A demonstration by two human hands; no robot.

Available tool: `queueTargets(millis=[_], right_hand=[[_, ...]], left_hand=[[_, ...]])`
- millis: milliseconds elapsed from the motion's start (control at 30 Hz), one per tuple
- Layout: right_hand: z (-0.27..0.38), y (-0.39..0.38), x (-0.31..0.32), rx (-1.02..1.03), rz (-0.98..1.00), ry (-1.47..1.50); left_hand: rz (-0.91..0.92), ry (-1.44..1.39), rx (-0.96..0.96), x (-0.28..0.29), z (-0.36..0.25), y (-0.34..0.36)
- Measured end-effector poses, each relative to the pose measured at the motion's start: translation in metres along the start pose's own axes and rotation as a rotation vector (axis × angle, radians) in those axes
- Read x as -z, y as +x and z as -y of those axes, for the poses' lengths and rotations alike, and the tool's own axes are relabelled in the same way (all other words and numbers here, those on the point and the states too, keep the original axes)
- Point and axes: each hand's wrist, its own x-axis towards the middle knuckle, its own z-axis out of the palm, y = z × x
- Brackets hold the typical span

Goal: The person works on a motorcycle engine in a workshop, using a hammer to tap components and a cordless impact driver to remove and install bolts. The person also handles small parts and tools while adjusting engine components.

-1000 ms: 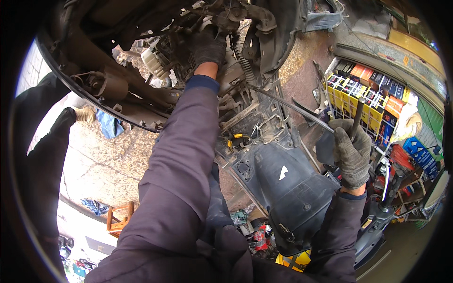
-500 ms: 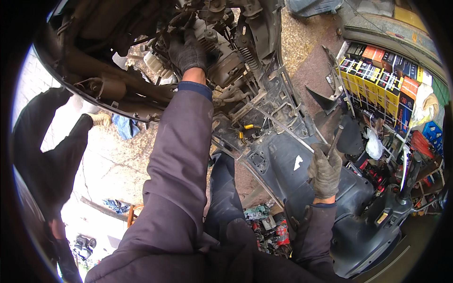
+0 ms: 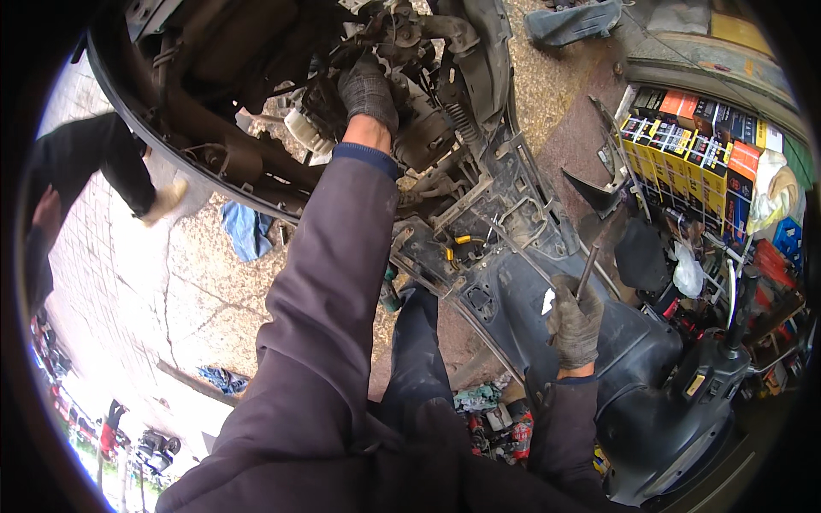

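My left hand (image 3: 369, 96), in a dark grey knit glove, reaches into the exposed engine area of a partly stripped scooter (image 3: 410, 141). Its fingers are hidden among the grimy parts, so I cannot tell what they touch. Beside it sit a whitish plastic container (image 3: 308, 128) and, to the right, a coil-spring shock absorber (image 3: 462, 124). Over the dark plastic body panel (image 3: 513, 282), my gloved right hand (image 3: 575, 323) is closed round a slim, brownish rod-shaped tool (image 3: 588, 269). The tool's upper end points up and away; its other end is hidden.
Stacked boxed goods (image 3: 680, 150) stand at the right, above a jumble of parts. A blue cloth (image 3: 246, 231) lies on the pavement, left. A person's leg (image 3: 111, 158) is at the far left. Loose parts and packets (image 3: 496, 423) lie near my legs.
My view has shifted a little. The right hand, still holding the rod, has moved left toward a white patch on the panel. The left hand stays in the engine area. The person at left has stepped.
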Motion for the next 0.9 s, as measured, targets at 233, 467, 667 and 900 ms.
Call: queueTargets(millis=[233, 467, 667, 900], right_hand=[[-0.011, -0.004, -0.008, -0.081, -0.022, 0.063], [-0.023, -0.005, -0.009, -0.115, -0.048, 0.033], [-0.028, -0.003, -0.006, -0.135, -0.034, 0.01], [-0.035, -0.001, -0.003, -0.112, -0.029, 0.036]], left_hand=[[0.426, -0.125, 0.174, -0.004, -0.002, -0.009], [0.583, -0.055, -0.039, -0.005, -0.004, -0.006], [0.703, -0.398, 0.145, -0.002, 0.0, 0.0], [0.642, -0.053, -0.018, 0.008, 0.009, 0.02]])
